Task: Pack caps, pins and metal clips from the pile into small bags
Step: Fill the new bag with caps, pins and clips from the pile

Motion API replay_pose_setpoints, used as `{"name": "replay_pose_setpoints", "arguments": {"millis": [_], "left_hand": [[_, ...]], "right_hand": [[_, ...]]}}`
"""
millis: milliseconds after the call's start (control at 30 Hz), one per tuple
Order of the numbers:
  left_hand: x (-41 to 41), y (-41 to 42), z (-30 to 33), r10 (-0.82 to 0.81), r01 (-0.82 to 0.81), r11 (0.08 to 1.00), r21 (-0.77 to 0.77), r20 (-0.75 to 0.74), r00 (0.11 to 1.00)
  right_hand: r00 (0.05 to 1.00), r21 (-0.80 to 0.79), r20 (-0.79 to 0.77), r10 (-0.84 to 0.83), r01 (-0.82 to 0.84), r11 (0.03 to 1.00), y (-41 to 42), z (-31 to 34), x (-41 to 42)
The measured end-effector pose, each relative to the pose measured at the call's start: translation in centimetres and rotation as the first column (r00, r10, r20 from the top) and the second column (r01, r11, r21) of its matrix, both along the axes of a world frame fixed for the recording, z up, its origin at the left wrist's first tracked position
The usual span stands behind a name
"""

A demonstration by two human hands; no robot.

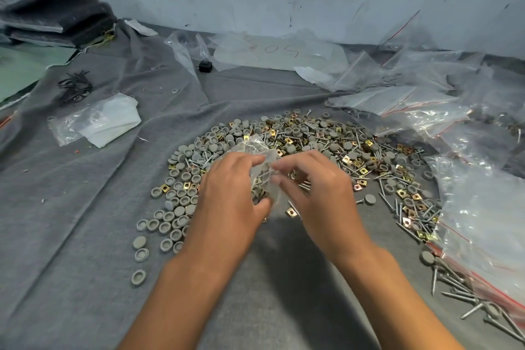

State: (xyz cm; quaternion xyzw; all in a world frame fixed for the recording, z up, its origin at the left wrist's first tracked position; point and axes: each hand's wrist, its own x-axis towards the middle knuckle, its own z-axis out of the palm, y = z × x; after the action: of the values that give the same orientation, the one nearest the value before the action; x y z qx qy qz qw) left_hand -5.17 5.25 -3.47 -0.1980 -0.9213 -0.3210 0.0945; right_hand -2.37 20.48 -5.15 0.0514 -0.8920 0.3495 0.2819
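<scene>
Between both sets of fingers, a small clear plastic bag point(262, 167) with parts inside is pinched: the left hand point(230, 193) curls round its left side, and the right hand point(315, 190) nips its upper edge with thumb and fingertips. Beneath them lies the pile: grey round plastic caps point(176, 207), silver metal pins point(409, 210) and brass-coloured square clips point(360, 170), spread on a grey cloth point(85, 207). Loose clear zip bags point(468, 207) are heaped at the right.

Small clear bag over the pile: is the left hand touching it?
Touching. The head view shows the left hand with thumb and fingers curled round the small clear bag, pinching its edge.
</scene>
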Motion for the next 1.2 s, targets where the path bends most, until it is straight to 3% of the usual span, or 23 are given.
{"name": "replay_pose_setpoints", "arguments": {"millis": [67, 167, 233, 400, 500, 567, 667, 733, 833, 900, 933, 1000, 1100, 1200], "left_hand": [[0.0, -0.3, -0.1, 0.028, -0.028, 1.000, 0.006, -0.025, 0.999], [-0.1, -0.7, 0.0, 0.077, -0.076, 0.997, 0.024, -0.073, 0.994], [-0.3, -0.9, 0.1, 0.100, -0.098, 0.995, 0.029, -0.075, 0.992], [-0.6, -1.0, 0.0, 0.109, -0.106, 0.993, 0.050, -0.065, 0.992], [-0.7, -1.0, 0.1, 0.111, -0.108, 0.993, 0.051, -0.054, 0.992], [-0.6, -1.0, 0.0, 0.097, -0.096, 0.995, 0.031, -0.040, 0.995], [-0.4, -0.7, -0.1, 0.057, -0.057, 0.998, 0.002, -0.013, 0.998], [-0.2, -0.5, -0.2, 0.034, -0.034, 0.999, -0.011, -0.022, 0.999], [-0.2, -0.5, -0.1, 0.030, -0.030, 1.000, -0.009, -0.032, 0.999], [-0.3, -0.7, -0.1, 0.052, -0.052, 0.999, 0.006, -0.023, 0.998], [-0.4, -0.8, -0.1, 0.066, -0.066, 0.998, 0.014, -0.019, 0.998], [-0.4, -1.0, -0.1, 0.090, -0.089, 0.996, 0.025, -0.027, 0.996], [-0.5, -1.1, -0.1, 0.101, -0.100, 0.994, 0.031, -0.035, 0.994], [-0.5, -0.9, -0.1, 0.097, -0.096, 0.995, 0.028, -0.036, 0.995]], "right_hand": [[0.994, 0.009, 0.111, -0.012, 0.011, 1.000, 1.1, 0.0, 0.1], [0.886, 0.242, 0.464, -0.017, -0.108, 0.964, 2.0, -0.3, 0.8], [0.840, 0.319, 0.540, -0.051, -0.148, 0.936, 2.1, -0.6, 1.1], [0.863, 0.417, 0.492, -0.113, -0.120, 0.901, 2.2, -0.8, 1.0], [0.919, 0.207, 0.394, -0.010, -0.079, 0.975, 1.0, -0.8, 1.1], [0.974, 0.042, 0.223, 0.040, -0.050, 0.998, 0.1, -0.2, 1.1], [0.999, -0.027, -0.041, 0.034, -0.035, 0.999, -0.9, 0.7, 1.0], [0.994, -0.013, -0.096, 0.045, -0.046, 0.999, -1.3, 0.9, 0.8], [0.997, 0.067, -0.064, 0.043, -0.039, 0.997, -1.5, 0.5, 0.5], [0.998, 0.000, -0.063, -0.009, 0.009, 1.000, -1.0, 0.2, 0.4], [0.999, -0.029, -0.017, -0.033, 0.033, 0.999, -0.8, 0.0, 0.4], [0.975, -0.016, 0.221, -0.018, 0.022, 1.000, -0.7, -0.6, 0.6], [0.888, 0.204, 0.460, -0.015, -0.089, 0.975, -1.4, -1.6, 1.1], [0.895, 0.307, 0.444, -0.031, -0.120, 0.944, -1.6, -1.4, 1.1]]}}
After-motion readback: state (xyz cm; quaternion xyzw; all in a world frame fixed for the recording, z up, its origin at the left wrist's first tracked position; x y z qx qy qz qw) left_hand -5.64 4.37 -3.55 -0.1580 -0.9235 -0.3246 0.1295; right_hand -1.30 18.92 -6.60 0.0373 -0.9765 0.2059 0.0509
